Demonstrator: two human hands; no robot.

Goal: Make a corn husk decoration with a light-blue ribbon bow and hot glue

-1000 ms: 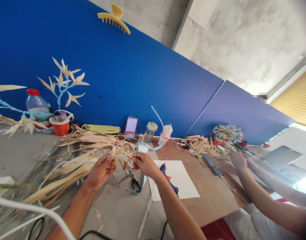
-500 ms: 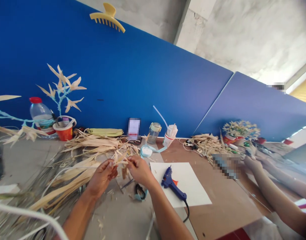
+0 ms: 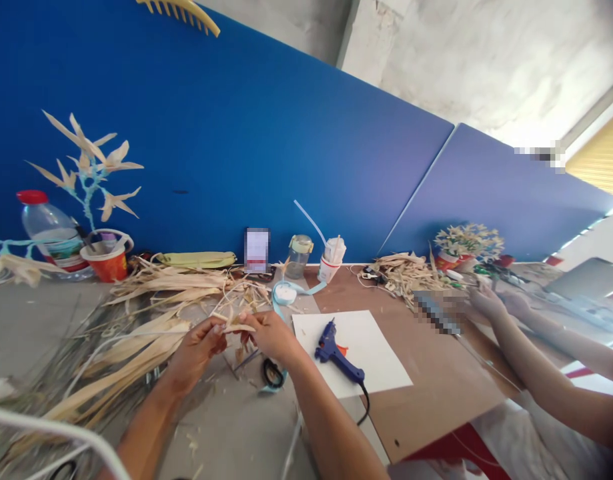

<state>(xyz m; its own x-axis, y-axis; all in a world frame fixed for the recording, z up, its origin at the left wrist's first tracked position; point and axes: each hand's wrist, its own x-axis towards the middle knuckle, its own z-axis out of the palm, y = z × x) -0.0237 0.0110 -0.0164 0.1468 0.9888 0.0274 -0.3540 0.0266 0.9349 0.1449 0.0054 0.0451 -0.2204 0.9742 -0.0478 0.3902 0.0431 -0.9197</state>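
Note:
My left hand [image 3: 193, 350] and my right hand [image 3: 271, 335] meet over the grey table, both pinched on a small pale strip of dried husk [image 3: 236, 327] held between them. A heap of long dried husk leaves [image 3: 151, 333] lies just left of and behind my hands. Scissors with black handles [image 3: 271, 372] lie on the table under my right wrist. A blue glue gun [image 3: 336, 350] rests on a white sheet of paper [image 3: 371, 353] to the right of my right hand.
A red cup holding a husk-flower twig [image 3: 106, 260], a water bottle [image 3: 49, 230], a jar [image 3: 299, 255] and a paper cup [image 3: 331, 260] stand along the blue partition [image 3: 236, 133]. A light blue ribbon roll [image 3: 285, 293] lies behind my hands. Another person's hands [image 3: 491, 303] work at the right.
My hands have come closer together on the husk strip. The view has shifted, so the glue gun now shows fully on the paper.

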